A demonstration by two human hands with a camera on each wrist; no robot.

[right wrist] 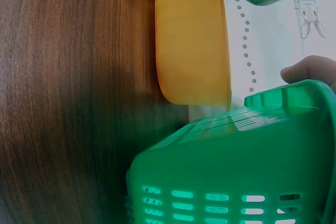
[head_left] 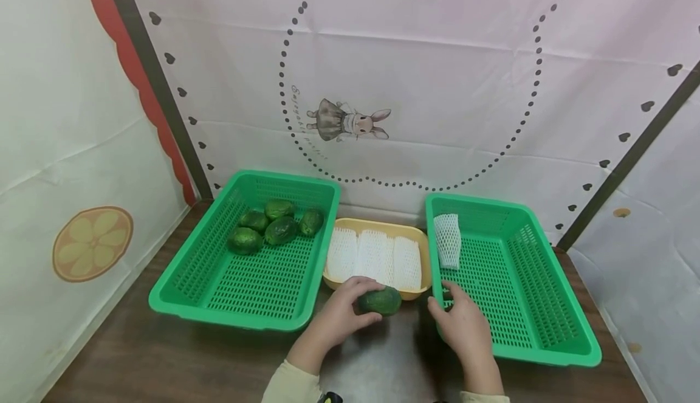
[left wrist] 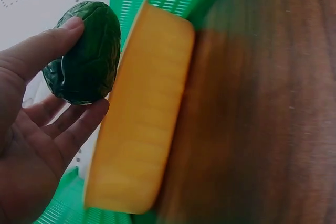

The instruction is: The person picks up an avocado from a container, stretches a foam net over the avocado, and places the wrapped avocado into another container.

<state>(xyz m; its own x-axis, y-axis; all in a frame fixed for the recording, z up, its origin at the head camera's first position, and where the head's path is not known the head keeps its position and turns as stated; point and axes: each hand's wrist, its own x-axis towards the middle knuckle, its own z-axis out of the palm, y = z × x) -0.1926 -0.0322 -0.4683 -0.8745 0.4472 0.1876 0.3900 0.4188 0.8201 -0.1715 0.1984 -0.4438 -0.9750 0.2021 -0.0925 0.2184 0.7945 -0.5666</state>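
Observation:
My left hand (head_left: 350,309) holds a dark green avocado (head_left: 381,301) between thumb and fingers, in front of the yellow tray (head_left: 421,294). In the left wrist view the avocado (left wrist: 89,51) looks glossy and creased, like clear film over it. The thumb presses its upper side and the fingertips are beneath. My right hand (head_left: 467,324) is at the near left rim of the right green basket (head_left: 547,354), thumb and forefinger spread apart on either side of the rim. In the right wrist view only one digit shows beyond the basket rim (right wrist: 315,85).
The left green basket (head_left: 240,321) bears several avocados (head_left: 281,230) toward its back. White foam net sleeves (head_left: 374,252) lie in the yellow tray between the baskets. Another net sleeve (head_left: 448,242) lies inside the right basket. A printed cloth (head_left: 437,87) hangs behind the wooden table (head_left: 219,360).

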